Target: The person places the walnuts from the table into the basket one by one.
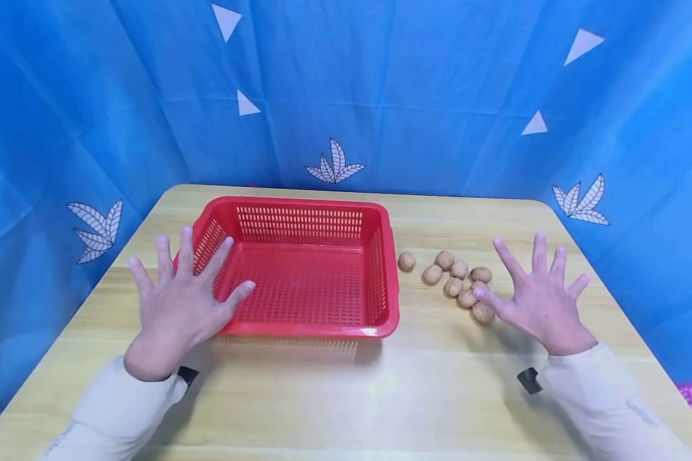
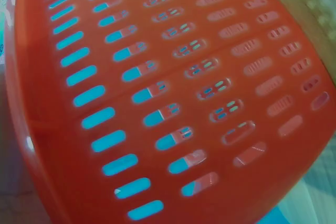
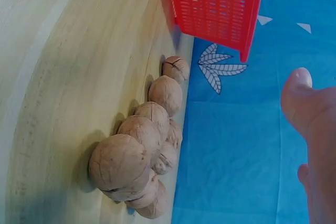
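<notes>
A red plastic basket (image 1: 300,330) with slotted walls stands on the table, and nothing lies inside it. To its right several walnuts (image 1: 453,287) lie in a loose cluster; one sits apart, close to the basket's wall. My left hand (image 1: 179,307) is spread, fingers straight, over the basket's left side. With its fingers spread too, my right hand (image 1: 544,304) hovers just right of the walnuts, its thumb overlapping one in the head view. The right wrist view shows the walnuts (image 3: 119,163) and part of the right hand (image 3: 317,124). Only the basket's wall (image 2: 157,93) fills the left wrist view.
The light wooden table (image 1: 300,410) has rounded far corners. Behind and beside it hangs a blue cloth (image 1: 438,77) with white triangles and leaf prints. Black straps (image 1: 529,380) show at the cuffs of the white sleeves (image 1: 605,403).
</notes>
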`<state>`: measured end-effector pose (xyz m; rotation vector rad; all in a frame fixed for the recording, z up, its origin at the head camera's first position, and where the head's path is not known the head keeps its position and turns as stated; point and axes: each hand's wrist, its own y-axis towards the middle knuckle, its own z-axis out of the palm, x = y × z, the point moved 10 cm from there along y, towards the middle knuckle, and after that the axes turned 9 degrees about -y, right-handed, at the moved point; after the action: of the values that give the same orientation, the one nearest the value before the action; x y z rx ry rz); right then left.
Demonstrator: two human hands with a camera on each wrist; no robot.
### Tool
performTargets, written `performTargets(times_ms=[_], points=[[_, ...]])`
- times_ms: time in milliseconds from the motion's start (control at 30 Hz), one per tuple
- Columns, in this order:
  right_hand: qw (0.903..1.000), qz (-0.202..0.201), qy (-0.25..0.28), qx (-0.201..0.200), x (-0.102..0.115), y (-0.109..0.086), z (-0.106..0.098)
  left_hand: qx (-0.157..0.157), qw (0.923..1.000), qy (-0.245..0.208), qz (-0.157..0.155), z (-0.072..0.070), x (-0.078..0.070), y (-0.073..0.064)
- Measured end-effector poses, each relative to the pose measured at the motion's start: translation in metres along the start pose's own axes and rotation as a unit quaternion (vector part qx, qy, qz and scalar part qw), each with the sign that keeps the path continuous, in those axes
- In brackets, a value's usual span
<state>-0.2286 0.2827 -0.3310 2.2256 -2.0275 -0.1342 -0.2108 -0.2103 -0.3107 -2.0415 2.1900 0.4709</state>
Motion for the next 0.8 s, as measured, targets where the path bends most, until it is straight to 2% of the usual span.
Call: performTargets(times_ms=[133,333,533,667,800], points=[[0.9998,-0.008,-0.005,-0.017,0.002,-0.002,-0.005,0.003,1.0,-0.008,0.002,0.002,-0.001,-0.002],[0.9999,-0.006,-0.008,-0.012,-0.002,-0.009,-0.006,-0.005,0.9999,-0.013,0.009,0.001,-0.001,-0.006],[0.9995,-0.002,-0.017,-0.026,-0.008,-0.007,-0.018,-0.013,0.9997,-0.017,0.015,-0.002,-0.004,-0.005],[0.9997,-0.004,-0.007,-0.022,-0.006,-0.005,-0.017,-0.003,1.0,-0.005,0.003,-0.006,0.003,-0.009],[0.9997,-0.006,0.003,-0.024,-0.004,-0.002,-0.02,-0.009,0.9999,-0.012,-0.003,-0.014,0.009,-0.012]])
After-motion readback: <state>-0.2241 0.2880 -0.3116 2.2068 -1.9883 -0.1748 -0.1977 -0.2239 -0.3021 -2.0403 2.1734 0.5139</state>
